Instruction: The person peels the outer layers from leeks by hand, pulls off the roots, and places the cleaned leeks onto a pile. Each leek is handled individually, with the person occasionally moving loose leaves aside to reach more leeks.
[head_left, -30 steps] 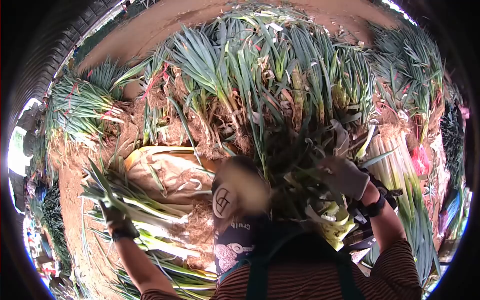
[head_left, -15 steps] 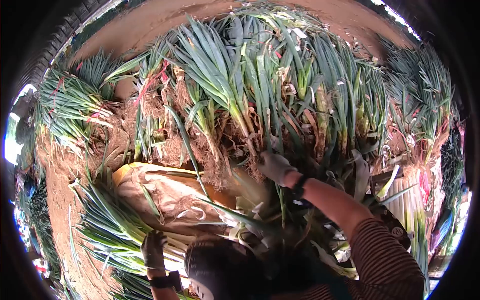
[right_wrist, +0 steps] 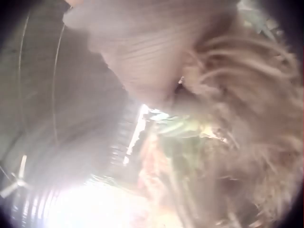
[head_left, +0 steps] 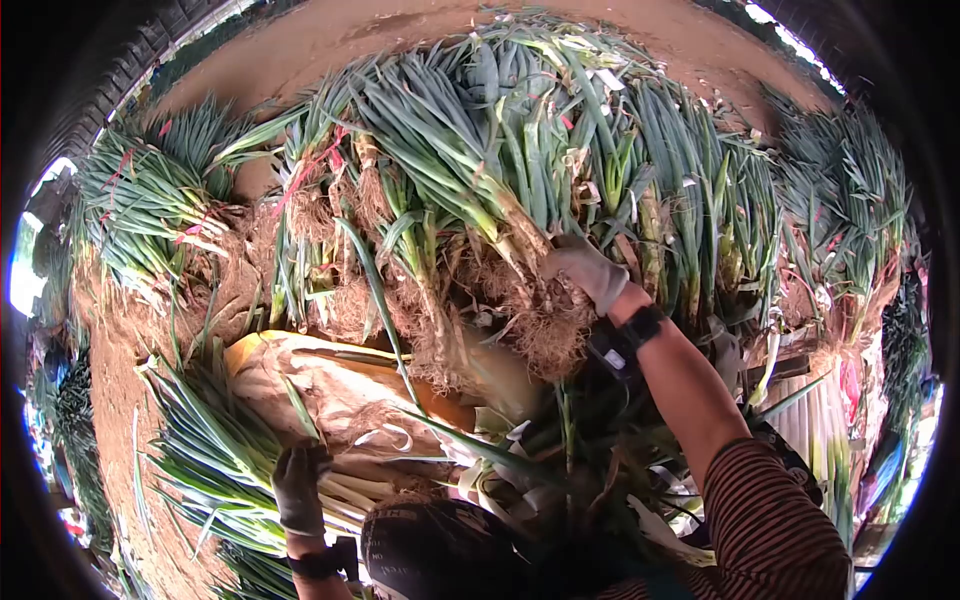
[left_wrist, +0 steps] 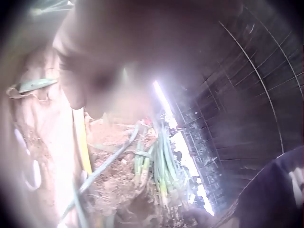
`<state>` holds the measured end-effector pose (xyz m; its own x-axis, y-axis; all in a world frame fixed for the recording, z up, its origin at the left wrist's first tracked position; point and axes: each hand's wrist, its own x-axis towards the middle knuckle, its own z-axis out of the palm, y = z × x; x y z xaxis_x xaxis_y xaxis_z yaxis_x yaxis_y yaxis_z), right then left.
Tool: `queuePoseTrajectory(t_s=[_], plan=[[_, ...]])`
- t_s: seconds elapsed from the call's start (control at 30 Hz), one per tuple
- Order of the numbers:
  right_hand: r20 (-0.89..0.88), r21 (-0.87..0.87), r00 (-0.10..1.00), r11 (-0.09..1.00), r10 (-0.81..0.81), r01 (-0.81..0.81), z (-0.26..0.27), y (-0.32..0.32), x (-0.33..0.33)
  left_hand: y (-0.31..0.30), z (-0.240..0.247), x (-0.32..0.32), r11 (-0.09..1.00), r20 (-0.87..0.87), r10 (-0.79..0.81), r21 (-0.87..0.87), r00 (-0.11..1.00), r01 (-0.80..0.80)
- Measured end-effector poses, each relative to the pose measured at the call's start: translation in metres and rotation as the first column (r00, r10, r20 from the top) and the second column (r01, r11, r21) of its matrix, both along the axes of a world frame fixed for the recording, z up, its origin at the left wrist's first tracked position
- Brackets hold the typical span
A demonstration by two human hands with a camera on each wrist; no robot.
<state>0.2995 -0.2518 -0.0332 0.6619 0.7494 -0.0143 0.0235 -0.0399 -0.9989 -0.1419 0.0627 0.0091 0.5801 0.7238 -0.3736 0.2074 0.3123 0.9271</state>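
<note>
In the head view the gloved right hand (head_left: 587,272) grips a bunch of long green onions (head_left: 510,205) near its root end, with the brown roots (head_left: 552,335) hanging under the fingers. The right wrist view shows the glove (right_wrist: 147,52) blurred, with stringy roots (right_wrist: 247,85) beside it. My gloved left hand (head_left: 299,488) is low at the left, over a pile of green onions (head_left: 215,465) lying on the ground; its fingers look loosely bent, with nothing seen in them. The left wrist view has that hand (left_wrist: 95,61) dark and blurred.
A pale sack with a yellow edge (head_left: 320,385) lies between the left hand and the standing onions. More onion bunches (head_left: 160,205) lie at the left, others (head_left: 840,190) at the right. Bare soil (head_left: 115,400) runs along the left. A dark cap (head_left: 430,545) is at the bottom.
The right hand has come from the lower right to the standing bunches and now grips one, whose root end has shifted right. The left hand has moved right from the leaves.
</note>
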Motion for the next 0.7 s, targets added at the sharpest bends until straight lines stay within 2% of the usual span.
queuePoseTrajectory(t_s=[0.07, 0.1, 0.17, 0.23, 0.3, 0.33, 0.37, 0.43, 0.53, 0.57, 0.6, 0.63, 0.67, 0.7], plan=[[0.018, 0.289, 0.994, 0.951, 0.107, -0.107, 0.008, -0.018, -0.012, -0.011, 0.039, 0.030, 0.979, 0.005, -0.134, 0.157, 0.991, 0.132], [0.067, -0.098, 0.997, 0.994, -0.040, 0.047, 0.038, -0.018, -0.027, -0.017, 0.064, 0.046, 0.950, -0.001, -0.201, 0.244, 0.980, 0.195], [0.066, -0.366, 0.986, 0.916, -0.150, 0.164, 0.097, -0.024, -0.055, -0.041, 0.115, 0.073, 0.960, 0.141, -0.205, 0.224, 0.969, 0.171], [-0.149, -0.175, 0.982, 0.981, -0.114, 0.087, 0.138, -0.046, -0.095, -0.063, 0.159, 0.091, 0.897, 0.076, -0.331, 0.335, 0.940, 0.289], [0.018, -0.181, 0.997, 0.980, -0.079, 0.081, 0.157, -0.073, -0.135, -0.085, 0.182, 0.104, 0.845, 0.049, -0.451, 0.346, 0.891, 0.408], [0.012, -0.181, 0.988, 0.972, -0.152, 0.152, 0.166, -0.082, -0.155, -0.098, 0.187, 0.109, 0.809, 0.071, -0.532, 0.335, 0.844, 0.482], [-0.069, -0.103, 0.980, 0.979, -0.184, 0.176, 0.179, -0.093, -0.179, -0.111, 0.187, 0.116, 0.767, 0.094, -0.607, 0.329, 0.789, 0.551], [0.089, -0.092, 0.973, 0.971, -0.211, 0.219, 0.169, -0.114, -0.209, -0.135, 0.177, 0.131, 0.699, 0.091, -0.711, 0.196, 0.697, 0.688], [0.194, -0.142, 0.952, 0.954, -0.236, 0.265, 0.190, -0.141, -0.256, -0.186, 0.174, 0.155, 0.734, 0.128, -0.678, 0.078, 0.724, 0.675], [0.311, -0.152, 0.927, 0.952, -0.209, 0.266, 0.190, -0.148, -0.268, -0.200, 0.179, 0.162, 0.758, 0.148, -0.647, 0.014, 0.748, 0.653], [0.424, -0.163, 0.888, 0.949, -0.179, 0.269, 0.190, -0.157, -0.278, -0.186, 0.150, 0.180, 0.708, 0.286, -0.636, -0.151, 0.716, 0.690], [0.531, -0.175, 0.835, 0.945, -0.145, 0.276, 0.189, -0.165, -0.288, -0.193, 0.147, 0.178, 0.496, 0.008, -0.823, 0.498, 0.568, 0.711], [0.602, -0.203, 0.791, 0.938, -0.108, 0.282, 0.185, -0.172, -0.299, -0.201, 0.145, 0.177, 0.070, -0.272, -0.665, 0.905, 0.695, 0.421], [0.632, -0.266, 0.766, 0.895, -0.118, 0.358, 0.179, -0.176, -0.308, -0.214, 0.144, 0.169, 0.098, -0.220, -0.672, 0.920, 0.707, 0.379]])
